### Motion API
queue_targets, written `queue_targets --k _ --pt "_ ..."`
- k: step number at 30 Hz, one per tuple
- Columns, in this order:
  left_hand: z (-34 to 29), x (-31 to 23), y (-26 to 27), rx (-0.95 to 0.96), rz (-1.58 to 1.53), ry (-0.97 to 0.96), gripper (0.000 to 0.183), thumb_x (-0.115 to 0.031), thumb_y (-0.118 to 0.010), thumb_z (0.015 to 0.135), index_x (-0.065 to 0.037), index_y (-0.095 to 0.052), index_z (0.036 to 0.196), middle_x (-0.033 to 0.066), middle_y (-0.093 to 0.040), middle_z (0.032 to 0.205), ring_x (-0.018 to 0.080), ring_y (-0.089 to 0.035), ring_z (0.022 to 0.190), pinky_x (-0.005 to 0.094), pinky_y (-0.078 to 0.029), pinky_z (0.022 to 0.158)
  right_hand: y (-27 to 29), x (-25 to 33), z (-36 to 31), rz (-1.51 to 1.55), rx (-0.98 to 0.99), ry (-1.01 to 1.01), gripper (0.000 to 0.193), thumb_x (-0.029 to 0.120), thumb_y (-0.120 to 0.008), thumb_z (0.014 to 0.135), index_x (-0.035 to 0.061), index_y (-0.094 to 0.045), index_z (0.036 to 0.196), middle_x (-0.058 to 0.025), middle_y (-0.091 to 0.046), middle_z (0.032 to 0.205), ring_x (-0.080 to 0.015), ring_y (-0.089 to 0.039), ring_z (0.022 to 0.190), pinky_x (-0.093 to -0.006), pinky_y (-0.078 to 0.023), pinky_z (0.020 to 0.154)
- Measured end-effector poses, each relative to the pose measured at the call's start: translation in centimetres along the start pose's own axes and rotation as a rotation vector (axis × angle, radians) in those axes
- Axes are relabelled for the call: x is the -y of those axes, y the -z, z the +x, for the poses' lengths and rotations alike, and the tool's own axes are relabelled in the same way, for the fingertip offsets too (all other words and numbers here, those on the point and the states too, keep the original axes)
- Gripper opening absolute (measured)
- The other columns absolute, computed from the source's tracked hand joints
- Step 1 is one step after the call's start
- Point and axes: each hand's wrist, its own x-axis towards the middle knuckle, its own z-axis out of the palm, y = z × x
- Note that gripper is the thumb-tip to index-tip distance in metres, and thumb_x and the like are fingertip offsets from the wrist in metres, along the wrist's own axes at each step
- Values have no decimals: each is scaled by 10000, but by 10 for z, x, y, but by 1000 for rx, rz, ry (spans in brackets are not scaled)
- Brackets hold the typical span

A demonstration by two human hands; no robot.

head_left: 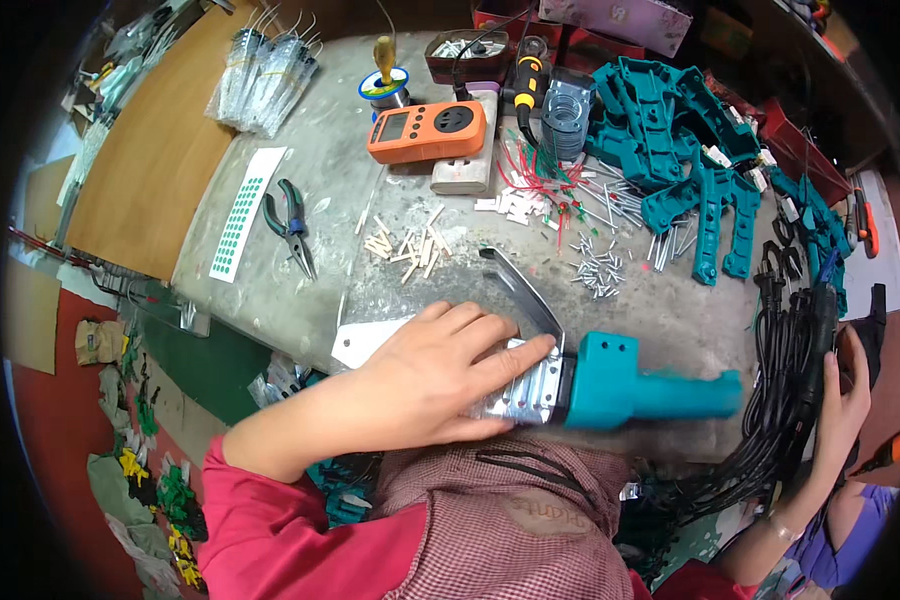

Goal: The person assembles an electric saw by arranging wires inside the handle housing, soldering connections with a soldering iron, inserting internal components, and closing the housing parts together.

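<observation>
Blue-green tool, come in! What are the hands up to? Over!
Left hand on the blue-green tool, gripping its metal part. Right hand at the black cables. Small metal bits loose beyond the tool.

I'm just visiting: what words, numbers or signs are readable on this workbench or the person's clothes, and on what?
Checked apron: faded lettering on a patch, creased; wording left out.
Orange meter: marks on its face, too small to read.
Wire spool: coloured label, too small to read.
White sheet: rows of green dots, no readable words.
</observation>
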Motion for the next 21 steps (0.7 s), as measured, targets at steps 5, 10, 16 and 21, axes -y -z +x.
queue_targets --k 5,10,16,21 --pt "31 31 53 634 -706 -93 584 -340 -617 933 -1 -468 1385 189 -635 1000 335 -655 888 399 -520 757 -7 144 -38 386 237 617 246 246 -741 789 17 -704 872 -140 -674 828 -283 -636 743 -349 -491 675" --pt "30 42 4 378 -407 247 301 -225 -545 964 -10 -552 1176 202 -648 1006 370 -648 944 423 -514 833 -86 127 -23 355 264 388 83 56 -722 802 -15 -679 808 -137 -667 732 -260 -622 593 -311 -476 566" --pt "-11 11 -39 -170 -190 -13 624 -281 -701 819 -71 -499 1371 142 -535 1346 317 -485 1278 493 -371 1051 -123 174 25 431 452 577 89 56 -664 825 -9 -638 880 -142 -636 798 -298 -640 722 -365 -504 648" --pt "0 11 -50 -108 -22 28 821 -276 -774 678 -50 -456 1400 127 -530 1315 297 -526 1207 467 -389 1028 -207 229 64 222 303 889 224 56 -646 784 19 -576 993 -155 -619 868 -322 -640 844 -438 -514 699"
